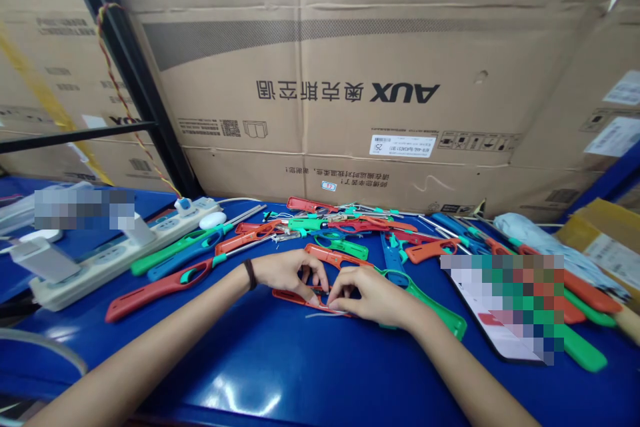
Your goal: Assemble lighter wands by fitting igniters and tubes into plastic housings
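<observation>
An orange-red lighter shell half (289, 297) lies on the blue table in front of me. My left hand (290, 272), with a dark band at its wrist, is bent over the shell, thumb and fingers closed on its middle. My right hand (373, 290) pinches at the same spot from the right; whatever sits between its fingertips is too small to make out. A thin whitish tube (323, 315) shows just below the right fingertips. Another orange shell half (337, 255) lies behind my hands, and a green shell (440, 310) lies beside my right wrist.
Loose lighter shells and metal rods are heaped at the back (305, 223). Assembled lighters (155, 290) lie left, near a power strip (107, 263) with chargers. A phone (505, 340), partly blurred, and more lighters (587, 290) lie right. A large cardboard box (325, 47) stands behind.
</observation>
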Available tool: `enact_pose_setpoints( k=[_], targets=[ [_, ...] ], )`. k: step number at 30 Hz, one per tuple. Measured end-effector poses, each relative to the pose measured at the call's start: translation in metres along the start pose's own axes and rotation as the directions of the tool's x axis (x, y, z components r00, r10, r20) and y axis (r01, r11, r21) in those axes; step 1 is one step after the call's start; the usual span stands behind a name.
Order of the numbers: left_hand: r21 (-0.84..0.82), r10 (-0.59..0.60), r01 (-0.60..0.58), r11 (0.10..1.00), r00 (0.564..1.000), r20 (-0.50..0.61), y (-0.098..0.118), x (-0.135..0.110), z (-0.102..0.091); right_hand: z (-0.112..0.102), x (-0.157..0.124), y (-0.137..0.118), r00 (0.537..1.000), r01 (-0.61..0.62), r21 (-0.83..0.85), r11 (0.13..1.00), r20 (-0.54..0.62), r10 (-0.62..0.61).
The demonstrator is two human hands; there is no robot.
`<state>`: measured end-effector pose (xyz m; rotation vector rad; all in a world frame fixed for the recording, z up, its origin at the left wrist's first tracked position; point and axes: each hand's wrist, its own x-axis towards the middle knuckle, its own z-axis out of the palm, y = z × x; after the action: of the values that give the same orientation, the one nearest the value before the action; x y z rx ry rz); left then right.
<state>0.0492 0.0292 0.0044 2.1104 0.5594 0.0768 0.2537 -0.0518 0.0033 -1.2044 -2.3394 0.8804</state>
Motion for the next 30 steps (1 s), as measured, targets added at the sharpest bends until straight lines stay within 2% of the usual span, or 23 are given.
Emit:
enact_pose_setpoints(
  k=[11, 19, 24, 30],
  targets=[
    [0.006, -0.041, 0.041, 0.999, 0.999, 0.028, 0.001, 0.004, -0.001, 0.007, 0.006, 0.002, 0.999, -0.053, 0.017, 0.998, -0.006, 0.053],
    [0.038, -0.045, 0.043, 0.998, 0.997, 0.059, 0.006, 0.007, -0.005, 0.006, 0.0, -0.004, 1.0, 0.003, 0.019, 1.0, -0.021, -0.002],
    [0.014, -0.003, 0.002, 1.0, 0.999, 0.054, 0.002, 0.007, -0.006, 0.016, 0.0, -0.01, 0.991, 0.094, -0.137, 0.986, -0.079, -0.106],
    [0.025, 0.053, -0.053, 0.998, 0.999, 0.011, -0.006, -0.001, -0.004, 0.022, 0.0, -0.015, 0.982, 0.163, -0.298, 0.941, -0.047, -0.185]
  ],
)
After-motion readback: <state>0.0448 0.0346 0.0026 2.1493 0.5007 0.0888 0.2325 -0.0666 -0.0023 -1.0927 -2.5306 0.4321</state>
